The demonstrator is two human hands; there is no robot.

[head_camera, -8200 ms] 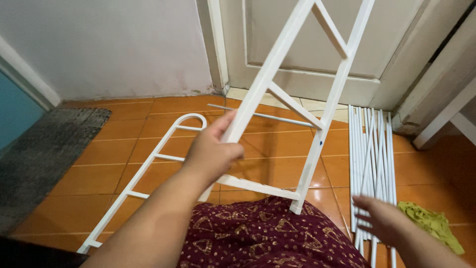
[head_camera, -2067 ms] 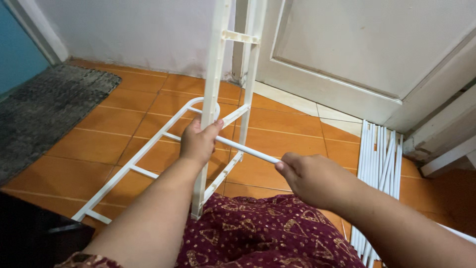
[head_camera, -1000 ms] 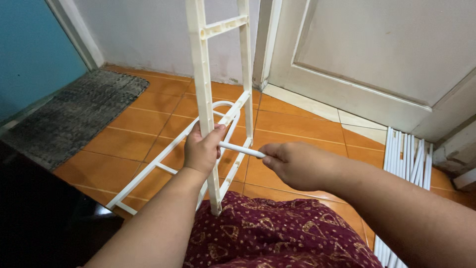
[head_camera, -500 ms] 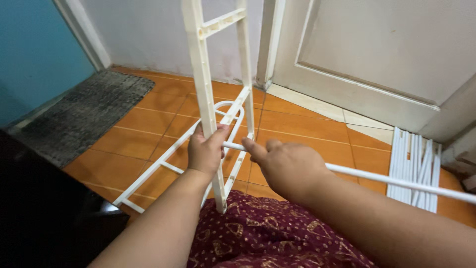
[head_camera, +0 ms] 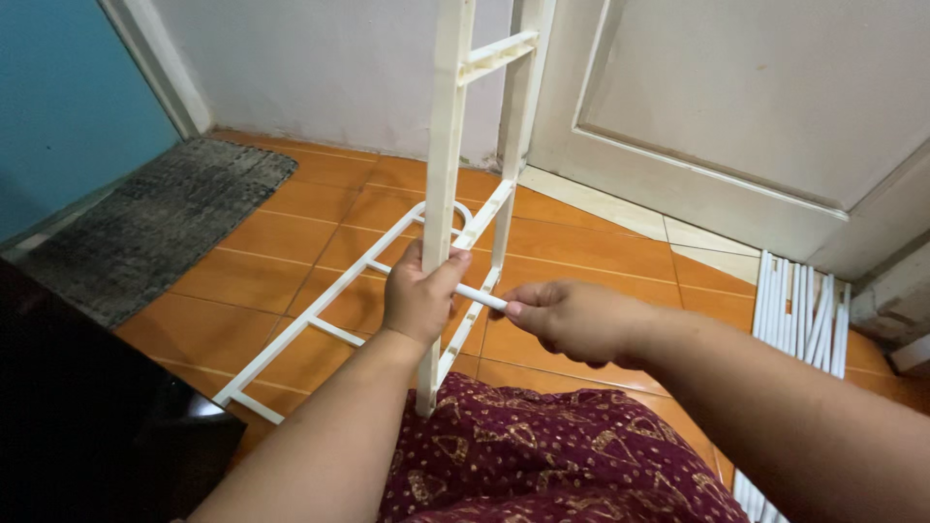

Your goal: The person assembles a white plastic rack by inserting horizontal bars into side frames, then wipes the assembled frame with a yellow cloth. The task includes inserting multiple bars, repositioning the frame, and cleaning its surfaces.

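While the left hand (head_camera: 418, 302) wraps around one upright rail of a white ladder-like frame (head_camera: 447, 145), its grip closed on the rail, the right hand (head_camera: 572, 320) pinches the end of a thin white rod (head_camera: 479, 295) between thumb and fingers, just beside the left hand. The frame's foot rests on maroon patterned fabric (head_camera: 542, 455) below both hands. A second white frame (head_camera: 325, 305) lies flat on the orange tiled floor (head_camera: 291, 223) beyond the left hand; a bundle of white rods (head_camera: 799, 310) lies right of the right hand.
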